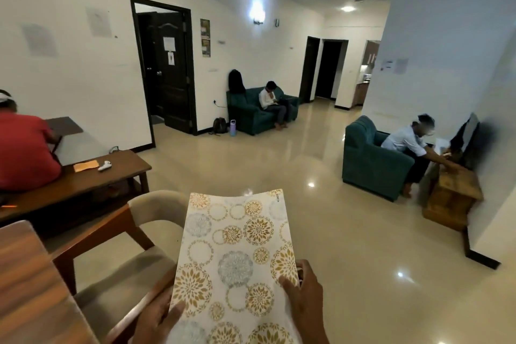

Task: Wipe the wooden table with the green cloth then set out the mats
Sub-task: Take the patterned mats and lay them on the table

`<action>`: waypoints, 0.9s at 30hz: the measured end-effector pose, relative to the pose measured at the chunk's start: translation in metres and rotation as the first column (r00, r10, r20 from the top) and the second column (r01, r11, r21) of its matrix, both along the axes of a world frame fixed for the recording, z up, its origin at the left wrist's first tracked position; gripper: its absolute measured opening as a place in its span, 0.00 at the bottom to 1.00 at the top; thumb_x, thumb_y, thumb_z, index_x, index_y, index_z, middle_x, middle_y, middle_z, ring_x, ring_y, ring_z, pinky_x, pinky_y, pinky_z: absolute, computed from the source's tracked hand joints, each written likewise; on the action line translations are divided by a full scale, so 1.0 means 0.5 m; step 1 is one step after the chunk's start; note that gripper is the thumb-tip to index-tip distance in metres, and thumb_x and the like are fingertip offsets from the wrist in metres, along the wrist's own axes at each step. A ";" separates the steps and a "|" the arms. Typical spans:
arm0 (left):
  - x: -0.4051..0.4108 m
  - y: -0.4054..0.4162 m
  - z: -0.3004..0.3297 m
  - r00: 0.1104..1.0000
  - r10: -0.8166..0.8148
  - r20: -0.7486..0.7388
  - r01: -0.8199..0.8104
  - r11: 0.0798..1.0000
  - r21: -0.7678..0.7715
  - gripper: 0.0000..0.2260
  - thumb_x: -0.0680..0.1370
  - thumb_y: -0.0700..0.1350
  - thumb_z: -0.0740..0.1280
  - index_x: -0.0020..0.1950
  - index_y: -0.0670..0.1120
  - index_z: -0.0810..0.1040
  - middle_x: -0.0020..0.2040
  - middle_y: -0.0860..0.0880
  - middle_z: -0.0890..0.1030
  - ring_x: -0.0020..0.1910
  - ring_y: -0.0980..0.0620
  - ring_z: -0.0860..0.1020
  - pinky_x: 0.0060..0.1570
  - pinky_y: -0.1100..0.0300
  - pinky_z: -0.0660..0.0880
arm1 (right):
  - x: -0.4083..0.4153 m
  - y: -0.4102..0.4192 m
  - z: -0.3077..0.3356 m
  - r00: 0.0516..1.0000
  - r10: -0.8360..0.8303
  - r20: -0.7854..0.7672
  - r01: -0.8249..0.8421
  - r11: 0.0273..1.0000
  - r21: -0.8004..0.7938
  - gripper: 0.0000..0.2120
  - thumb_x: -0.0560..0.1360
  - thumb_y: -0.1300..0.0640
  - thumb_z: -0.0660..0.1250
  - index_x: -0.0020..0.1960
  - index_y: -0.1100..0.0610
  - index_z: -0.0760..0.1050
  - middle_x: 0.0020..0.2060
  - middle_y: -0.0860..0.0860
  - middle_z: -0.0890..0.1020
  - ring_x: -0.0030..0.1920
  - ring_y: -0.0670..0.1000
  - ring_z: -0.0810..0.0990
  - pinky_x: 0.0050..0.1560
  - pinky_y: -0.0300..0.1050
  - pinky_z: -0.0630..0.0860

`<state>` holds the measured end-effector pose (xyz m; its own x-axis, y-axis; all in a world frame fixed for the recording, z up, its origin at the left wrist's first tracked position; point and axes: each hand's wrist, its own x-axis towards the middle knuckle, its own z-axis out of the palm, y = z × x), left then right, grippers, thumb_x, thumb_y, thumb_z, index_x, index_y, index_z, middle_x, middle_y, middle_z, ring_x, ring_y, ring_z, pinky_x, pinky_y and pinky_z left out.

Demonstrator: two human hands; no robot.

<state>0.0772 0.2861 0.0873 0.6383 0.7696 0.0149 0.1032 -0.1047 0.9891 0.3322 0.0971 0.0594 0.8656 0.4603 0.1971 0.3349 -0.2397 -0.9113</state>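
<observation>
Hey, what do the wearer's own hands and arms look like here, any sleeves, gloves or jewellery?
Both are bare: the left hand and the right hand wear no gloves, and no rings or watch can be seen. No sleeve shows on either wrist before the picture's bottom edge cuts them off, so the forearms stay out of view.

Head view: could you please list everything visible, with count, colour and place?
mat: one, white with gold and grey circles, held up at centre bottom
table: one, brown wood, bottom left
chair: one, beige with wooden frame, beside the table
bench: one, dark wood, left
sofa: one, green, far wall
armchair: one, green, right
bottle: one, purple, floor by the sofa
people: three, seated
left hand: grips the mat's left edge
right hand: grips the mat's right edge
</observation>
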 end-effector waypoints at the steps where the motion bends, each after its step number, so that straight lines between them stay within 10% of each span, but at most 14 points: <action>1: -0.001 -0.002 -0.007 0.998 0.050 0.027 -0.049 0.998 -0.031 0.17 0.82 0.31 0.66 0.61 0.51 0.82 0.61 0.51 0.87 0.63 0.52 0.84 0.57 0.71 0.79 | -0.005 -0.001 0.007 1.000 0.004 0.002 -0.004 1.000 -0.003 0.18 0.70 0.40 0.70 0.56 0.47 0.77 0.43 0.43 0.87 0.42 0.44 0.85 0.45 0.57 0.82; 4: -0.025 -0.014 -0.006 0.984 0.154 0.093 -0.134 0.973 -0.188 0.11 0.84 0.35 0.64 0.61 0.44 0.84 0.58 0.43 0.88 0.59 0.40 0.85 0.56 0.53 0.83 | -0.024 0.002 0.025 0.999 0.013 0.037 -0.014 1.000 0.026 0.16 0.72 0.41 0.70 0.56 0.47 0.78 0.45 0.41 0.87 0.43 0.42 0.84 0.44 0.53 0.82; 8: -0.081 -0.039 0.024 0.953 0.243 0.179 -0.175 0.928 -0.329 0.12 0.85 0.31 0.58 0.58 0.39 0.81 0.48 0.40 0.89 0.43 0.44 0.89 0.38 0.56 0.85 | -0.049 0.025 0.054 0.993 0.037 0.114 -0.042 0.998 0.047 0.14 0.75 0.45 0.71 0.58 0.49 0.79 0.45 0.42 0.87 0.43 0.40 0.84 0.43 0.48 0.82; 12: -0.198 -0.026 0.022 0.920 0.352 0.172 -0.259 0.875 -0.408 0.12 0.85 0.33 0.60 0.63 0.39 0.81 0.60 0.34 0.85 0.55 0.36 0.86 0.58 0.42 0.82 | -0.101 0.068 0.062 0.981 0.115 0.157 -0.120 0.993 0.020 0.12 0.78 0.53 0.76 0.60 0.51 0.80 0.43 0.43 0.87 0.40 0.41 0.85 0.38 0.49 0.83; 15: -0.293 -0.030 0.047 0.922 0.371 0.107 -0.325 0.896 -0.301 0.13 0.84 0.29 0.58 0.58 0.38 0.81 0.57 0.31 0.84 0.41 0.48 0.88 0.40 0.60 0.84 | -0.166 0.116 0.067 0.971 0.176 0.163 -0.181 0.983 0.016 0.13 0.77 0.53 0.77 0.60 0.50 0.79 0.38 0.48 0.87 0.37 0.46 0.85 0.37 0.53 0.83; 17: -0.335 -0.032 0.058 0.920 0.393 0.004 -0.383 0.900 -0.209 0.12 0.84 0.30 0.59 0.50 0.38 0.81 0.38 0.39 0.86 0.28 0.54 0.85 0.28 0.68 0.78 | -0.207 0.153 0.070 0.964 0.210 0.161 -0.214 0.977 0.011 0.13 0.77 0.55 0.77 0.59 0.52 0.79 0.38 0.44 0.86 0.38 0.42 0.85 0.37 0.50 0.83; 21: -0.449 0.014 -0.014 0.780 0.601 -0.173 -0.605 0.795 0.037 0.11 0.78 0.57 0.69 0.36 0.57 0.75 0.35 0.54 0.79 0.37 0.52 0.79 0.40 0.59 0.67 | -0.317 0.239 0.050 0.949 0.297 0.105 -0.295 0.955 -0.037 0.14 0.76 0.55 0.78 0.57 0.56 0.77 0.39 0.43 0.84 0.41 0.50 0.87 0.40 0.54 0.83; 27: -0.682 0.043 -0.094 0.527 0.829 -0.186 -0.833 0.548 0.081 0.13 0.81 0.31 0.63 0.47 0.39 0.87 0.42 0.44 0.88 0.44 0.41 0.85 0.40 0.53 0.77 | -0.579 0.386 -0.009 0.842 0.539 0.002 -0.534 0.835 -0.134 0.23 0.74 0.41 0.73 0.61 0.54 0.76 0.48 0.50 0.86 0.50 0.54 0.86 0.47 0.50 0.82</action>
<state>-0.2640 0.3076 0.0405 -0.3017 0.9525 -0.0422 0.3084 0.1394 0.9410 0.0428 0.2901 0.0550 0.4688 0.8728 0.1357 0.4773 -0.1211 -0.8704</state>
